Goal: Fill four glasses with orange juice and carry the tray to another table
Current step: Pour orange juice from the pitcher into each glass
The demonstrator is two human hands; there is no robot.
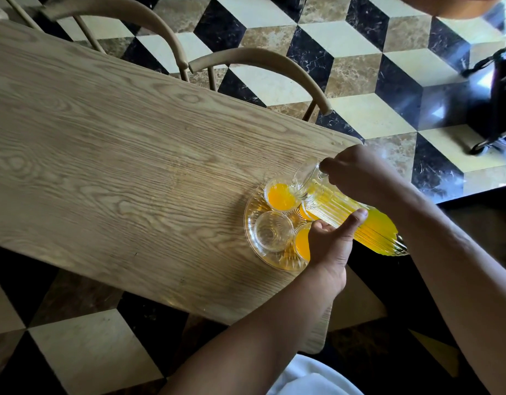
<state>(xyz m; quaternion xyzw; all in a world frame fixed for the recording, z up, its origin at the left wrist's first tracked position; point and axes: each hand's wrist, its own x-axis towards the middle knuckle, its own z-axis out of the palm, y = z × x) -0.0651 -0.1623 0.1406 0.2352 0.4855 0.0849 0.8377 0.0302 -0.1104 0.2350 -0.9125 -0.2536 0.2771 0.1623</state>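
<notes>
Pour in progress: ribbed glass pitcher (345,212) is tipped nearly flat, spout over the far glass (280,197) on the round glass tray (256,252), which sits near the right end of the wooden tabletop (117,166).

Glass count as I read it: far glass holds juice and is taking more; near-right glass (301,242) shows orange, partly hidden by the left hand; a third under the pitcher body looks orange too, but it is mostly hidden. Near-left glass (273,230) is empty. So roughly three of four are poured or pouring.

To do it well: keep the spout low and centred over the rim, tilt slowly, and level off before the glass is brim-full, since the tray must be carried afterwards. Then move to the empty glass.

Grip: right hand (357,172) is clenched around the pitcher handle near the mouth. Left hand (331,243) supports the pitcher body from below, thumb laid across the ribs, remaining fingers hidden underneath.
</notes>
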